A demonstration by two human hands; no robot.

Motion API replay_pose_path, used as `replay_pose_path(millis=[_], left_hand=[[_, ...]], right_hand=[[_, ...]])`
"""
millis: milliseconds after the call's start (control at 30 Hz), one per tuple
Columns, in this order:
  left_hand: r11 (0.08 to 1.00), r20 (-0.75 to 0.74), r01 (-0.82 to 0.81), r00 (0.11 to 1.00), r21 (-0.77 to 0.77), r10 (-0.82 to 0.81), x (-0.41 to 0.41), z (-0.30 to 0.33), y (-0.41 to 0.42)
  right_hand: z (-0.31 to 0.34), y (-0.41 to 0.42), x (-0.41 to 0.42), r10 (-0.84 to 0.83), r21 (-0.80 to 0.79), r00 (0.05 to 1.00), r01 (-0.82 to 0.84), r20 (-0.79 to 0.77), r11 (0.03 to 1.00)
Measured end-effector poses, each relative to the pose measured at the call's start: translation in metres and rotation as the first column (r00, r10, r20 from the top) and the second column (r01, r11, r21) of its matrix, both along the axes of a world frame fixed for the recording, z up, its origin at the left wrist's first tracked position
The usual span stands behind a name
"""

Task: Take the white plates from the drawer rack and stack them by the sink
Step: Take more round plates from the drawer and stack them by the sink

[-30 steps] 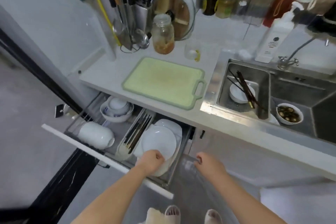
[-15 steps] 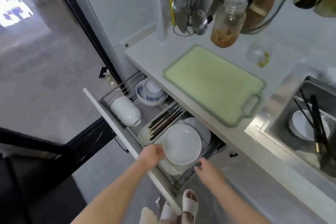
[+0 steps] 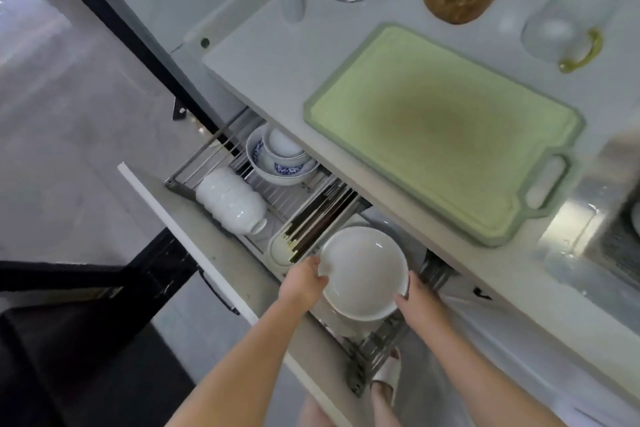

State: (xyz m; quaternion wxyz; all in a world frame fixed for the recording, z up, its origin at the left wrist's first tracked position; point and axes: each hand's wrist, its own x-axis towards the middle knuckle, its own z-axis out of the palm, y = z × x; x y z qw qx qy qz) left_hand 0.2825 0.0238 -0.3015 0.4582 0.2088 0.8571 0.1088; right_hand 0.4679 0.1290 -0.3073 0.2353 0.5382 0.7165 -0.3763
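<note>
Hands (image 3: 304,282) grip plate (image 3: 363,272) rim.

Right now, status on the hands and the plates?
Left hand and right hand both grip the round white plate, over the open drawer rack. More plates beneath. Pale green cutting board fills the counter above.

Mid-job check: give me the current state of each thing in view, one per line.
drawer rack: pulled open
top white plate: gripped at both edges, over the rack
left hand: closed on the plate's left rim
right hand: on the plate's right rim
white bowls: stacked, lying sideways
cutting board: flat, bare
</note>
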Motion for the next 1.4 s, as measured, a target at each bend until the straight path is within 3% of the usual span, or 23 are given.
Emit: replay_pose_path(millis=[233, 700, 1000, 1400], left_hand=[[0.99, -0.054, 0.11, 0.992, -0.088, -0.115, -0.017, -0.044, 0.015], [0.961, -0.102, 0.257, 0.958, -0.1, -0.266, -0.024, -0.066, 0.025], [0.931, -0.162, 0.34, 0.919, -0.136, -0.359, -0.021, -0.057, 0.024], [0.925, -0.214, 0.377, 0.901, -0.046, -0.377, -0.037, -0.008, 0.014]], right_hand=[[-0.038, 0.007, -0.019, -0.121, 0.007, 0.981, 0.122, 0.153, 0.993], [-0.056, -0.002, -0.022, -0.277, 0.158, 0.943, 0.25, 0.186, 0.955], [-0.043, -0.006, -0.013, -0.478, 0.045, 0.877, 0.477, 0.045, 0.878], [0.007, -0.033, -0.012, -0.5, 0.121, 0.863, 0.504, -0.065, 0.855]])
